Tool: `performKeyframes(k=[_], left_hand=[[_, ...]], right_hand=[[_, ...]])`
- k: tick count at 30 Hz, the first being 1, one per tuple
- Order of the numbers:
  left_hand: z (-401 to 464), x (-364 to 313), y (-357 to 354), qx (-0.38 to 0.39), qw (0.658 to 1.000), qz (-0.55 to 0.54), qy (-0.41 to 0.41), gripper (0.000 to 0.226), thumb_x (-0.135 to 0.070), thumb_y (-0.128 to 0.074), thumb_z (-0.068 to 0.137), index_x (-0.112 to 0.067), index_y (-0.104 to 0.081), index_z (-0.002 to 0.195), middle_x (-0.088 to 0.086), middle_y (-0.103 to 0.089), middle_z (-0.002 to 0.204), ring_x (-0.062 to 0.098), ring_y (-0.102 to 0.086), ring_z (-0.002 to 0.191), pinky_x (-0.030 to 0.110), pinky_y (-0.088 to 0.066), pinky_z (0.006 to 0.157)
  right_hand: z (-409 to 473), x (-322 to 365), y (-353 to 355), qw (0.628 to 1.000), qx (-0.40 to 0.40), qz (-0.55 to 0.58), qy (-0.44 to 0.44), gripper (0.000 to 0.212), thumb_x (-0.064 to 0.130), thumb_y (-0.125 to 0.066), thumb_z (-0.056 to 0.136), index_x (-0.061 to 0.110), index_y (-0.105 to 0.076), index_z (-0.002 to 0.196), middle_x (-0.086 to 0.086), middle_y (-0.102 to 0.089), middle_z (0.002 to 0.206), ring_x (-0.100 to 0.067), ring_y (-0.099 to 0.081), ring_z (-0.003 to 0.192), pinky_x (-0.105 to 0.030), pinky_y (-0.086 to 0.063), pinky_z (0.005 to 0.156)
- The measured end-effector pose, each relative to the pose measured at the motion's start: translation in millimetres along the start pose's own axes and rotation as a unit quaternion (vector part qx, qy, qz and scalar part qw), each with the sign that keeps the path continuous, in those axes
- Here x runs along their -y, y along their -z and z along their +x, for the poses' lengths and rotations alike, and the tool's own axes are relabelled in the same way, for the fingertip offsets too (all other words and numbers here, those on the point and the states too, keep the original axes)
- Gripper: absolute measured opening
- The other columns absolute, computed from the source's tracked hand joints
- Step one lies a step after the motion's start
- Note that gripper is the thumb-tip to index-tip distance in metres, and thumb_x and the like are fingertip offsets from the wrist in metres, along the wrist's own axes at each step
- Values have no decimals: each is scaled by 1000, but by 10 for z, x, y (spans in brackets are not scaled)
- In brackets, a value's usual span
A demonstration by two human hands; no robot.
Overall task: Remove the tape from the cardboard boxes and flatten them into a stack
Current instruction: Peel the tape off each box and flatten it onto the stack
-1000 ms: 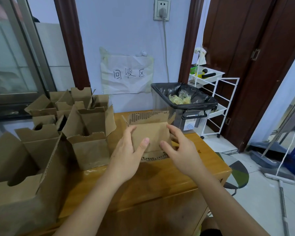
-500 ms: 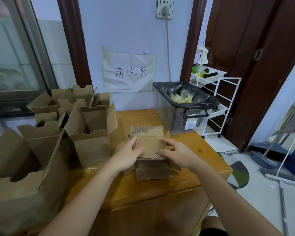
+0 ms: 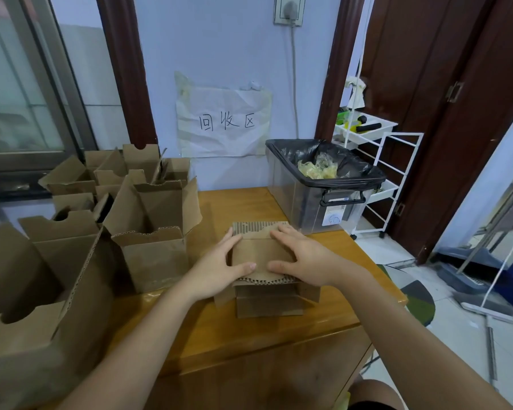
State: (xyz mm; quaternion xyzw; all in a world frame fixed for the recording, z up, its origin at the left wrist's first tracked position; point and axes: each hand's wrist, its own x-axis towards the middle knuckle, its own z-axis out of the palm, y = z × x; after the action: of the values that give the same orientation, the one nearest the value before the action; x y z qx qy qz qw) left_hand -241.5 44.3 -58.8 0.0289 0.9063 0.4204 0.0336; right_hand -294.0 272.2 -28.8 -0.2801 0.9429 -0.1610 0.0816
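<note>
Down goes the flattened box (image 3: pixel 259 255): half a second back it was just settling onto the table, and now it lies pressed flat on the stack (image 3: pixel 268 301) at the middle of the table (image 3: pixel 279 338), both hands spread wider over it.

Sweeping from the left: a crowd of open cardboard boxes (image 3: pixel 148 229) stands upright, flaps up, waiting its turn. Next, the left hand (image 3: pixel 216 267) lies palm down on the box's left edge, fingers straight, thumb reaching in across the top; it presses rather than grips. The right hand (image 3: pixel 301 260) mirrors it on the right edge, flat and spread, nothing clenched.

To do this well, I'd say keep the weight even on both sides so the creases collapse together, and square the piece's edges with the one beneath before letting go, or the pile may skew as it grows.

Further right, the clear bin (image 3: pixel 314 202) with its black liner holds crumpled yellowish tape (image 3: pixel 317 170).

Hard to judge: how many flattened pieces sit under the hands, since only one lower layer's front shows. Any tape left on the pressed box is covered by the palms. The leftmost boxes run off the frame, so their count is unclear.
</note>
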Motion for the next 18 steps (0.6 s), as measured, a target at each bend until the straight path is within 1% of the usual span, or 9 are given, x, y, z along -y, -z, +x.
performKeyframes(k=[1,3,5,7,9,11,15,18], left_hand=[[1,-13,-32,6,1000,5,0,91,-57,-68,92,-34,-19,165,-20,2,172,14,-11,158,46,-20,127],[21,-42,-104,19,1000,17,-5,94,-59,-63,94,-33,-9,166,-20,8,171,11,-5,158,45,-16,128],[67,-79,-179,24,999,32,-14,95,-58,-61,96,-31,-4,166,-18,13,171,8,4,158,45,-9,130],[129,-126,-253,33,999,34,-21,93,-54,-60,99,-29,-1,167,-14,17,171,6,13,157,42,-2,129],[196,-174,-332,57,998,16,-22,92,-48,-61,101,-26,0,167,-8,21,171,9,17,156,41,1,129],[240,-215,-418,80,996,13,-23,92,-45,-61,102,-24,1,167,-5,26,170,11,21,156,44,1,130],[308,-288,-590,104,994,28,-17,96,-48,-61,101,-23,4,167,-4,29,169,15,25,155,47,3,129],[339,-283,-705,116,989,85,-21,99,-56,-58,100,-21,7,166,0,28,169,17,25,155,45,8,128]], right_hand=[[2,-34,-1,1000,14,-4,-2,89,62,-54,96,24,-11,164,7,1,171,-12,2,157,-39,-10,127],[-17,-96,5,1000,15,3,-4,87,57,-55,98,22,-10,164,6,-1,171,-11,2,156,-36,-8,125],[-39,-156,-5,1000,5,3,-3,84,52,-54,99,21,-11,164,5,-4,171,-11,-1,156,-35,-8,124],[-47,-236,-34,1000,-2,3,-11,83,50,-52,99,21,-11,164,5,-4,171,-10,0,156,-37,-8,125],[-54,-327,-64,1000,-13,-1,-22,81,53,-50,99,22,-11,164,5,-3,171,-11,2,156,-40,-8,127],[-75,-405,-87,999,-29,-7,-27,81,60,-46,100,20,-14,164,4,-4,171,-12,2,157,-41,-9,127],[-127,-566,-183,999,-15,-15,-44,90,71,-39,96,20,-11,164,5,-1,171,-13,5,157,-38,-6,125],[-132,-713,-302,998,-15,-12,-55,92,74,-37,94,21,-9,164,5,1,171,-13,6,157,-38,-6,125]])
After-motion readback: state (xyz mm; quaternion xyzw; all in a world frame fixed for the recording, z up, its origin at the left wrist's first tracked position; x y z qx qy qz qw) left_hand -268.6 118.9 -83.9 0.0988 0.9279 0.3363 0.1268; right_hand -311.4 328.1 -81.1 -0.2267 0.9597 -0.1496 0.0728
